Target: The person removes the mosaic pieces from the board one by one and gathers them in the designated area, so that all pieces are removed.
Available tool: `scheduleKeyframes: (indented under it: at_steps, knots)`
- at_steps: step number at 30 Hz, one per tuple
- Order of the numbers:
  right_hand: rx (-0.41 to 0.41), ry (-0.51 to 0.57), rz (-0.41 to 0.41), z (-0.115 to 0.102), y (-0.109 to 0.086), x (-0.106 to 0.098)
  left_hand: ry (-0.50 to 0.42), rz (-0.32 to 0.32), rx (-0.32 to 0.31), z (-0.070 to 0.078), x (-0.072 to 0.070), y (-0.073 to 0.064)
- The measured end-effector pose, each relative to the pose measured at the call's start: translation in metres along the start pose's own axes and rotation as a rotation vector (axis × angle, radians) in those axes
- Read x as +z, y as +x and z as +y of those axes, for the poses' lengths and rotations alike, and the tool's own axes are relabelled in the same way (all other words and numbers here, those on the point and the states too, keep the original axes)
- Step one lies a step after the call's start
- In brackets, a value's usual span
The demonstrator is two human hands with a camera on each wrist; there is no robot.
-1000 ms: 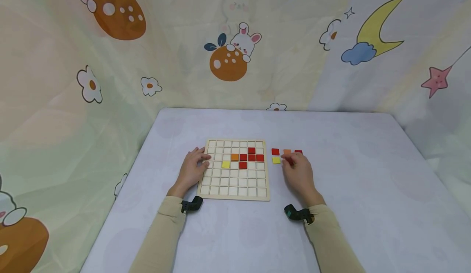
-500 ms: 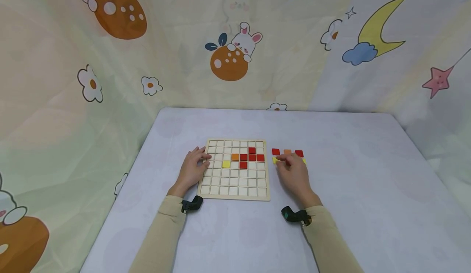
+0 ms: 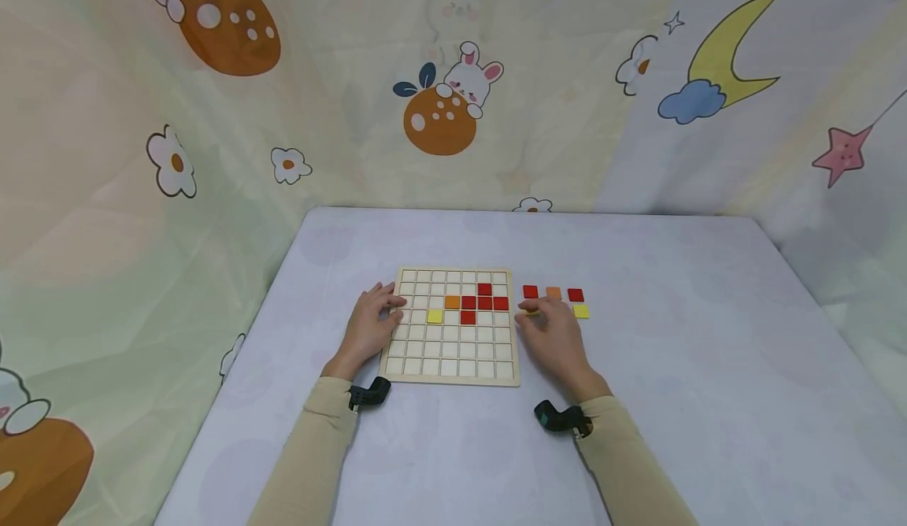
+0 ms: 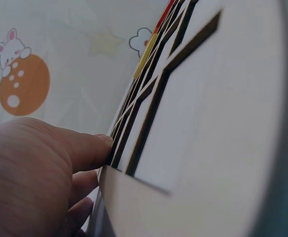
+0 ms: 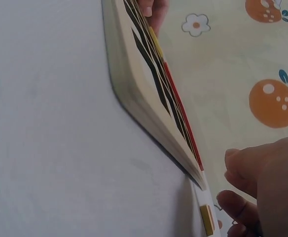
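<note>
A square wooden grid board point(image 3: 446, 379) lies on the table, with red tiles point(image 3: 485, 303), an orange tile point(image 3: 452, 302) and a yellow tile point(image 3: 435, 316) in its cells. At the board's left edge rests my left hand point(image 3: 368, 325), its fingers touching the rim; the left wrist view shows a fingertip point(image 4: 102, 145) over the edge. My right hand point(image 3: 556, 341) hovers right of the board, thumb and finger apart above a yellow tile point(image 5: 207, 220) on the table. No tile shows between those fingertips.
Right of the board lie two red tiles point(image 3: 530, 291), an orange tile point(image 3: 553, 293) and another yellow tile point(image 3: 581, 312). Each wrist carries a black camera point(image 3: 560, 418). Behind the table point(image 3: 638, 274) hangs a cloth with cartoon prints point(image 3: 439, 120).
My right hand has moved left, uncovering the red and yellow tiles at the right and coming over the left yellow one. The left hand and board have stayed still.
</note>
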State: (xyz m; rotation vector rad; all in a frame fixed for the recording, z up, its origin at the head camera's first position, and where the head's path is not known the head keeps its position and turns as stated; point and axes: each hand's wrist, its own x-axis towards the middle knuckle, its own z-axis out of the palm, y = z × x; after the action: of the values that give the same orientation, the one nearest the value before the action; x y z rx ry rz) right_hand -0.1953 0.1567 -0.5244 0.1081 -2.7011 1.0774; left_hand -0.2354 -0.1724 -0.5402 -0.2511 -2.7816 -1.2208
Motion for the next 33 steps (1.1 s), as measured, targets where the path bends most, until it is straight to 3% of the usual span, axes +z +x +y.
scheduleKeyframes:
  at_steps: [8, 24, 33]
  knots:
    - [-0.069, -0.006, -0.036, -0.008, -0.003, 0.01, -0.023, -0.007, -0.002, 0.003, -0.001, -0.001]
    - [-0.113, 0.053, -0.036, -0.022, -0.003, 0.021, -0.007, -0.014, -0.011, 0.004, -0.002, 0.001]
    - [-0.154, 0.019, -0.111, -0.028, -0.005, 0.029, -0.008, -0.008, -0.019, 0.004, -0.002, -0.001]
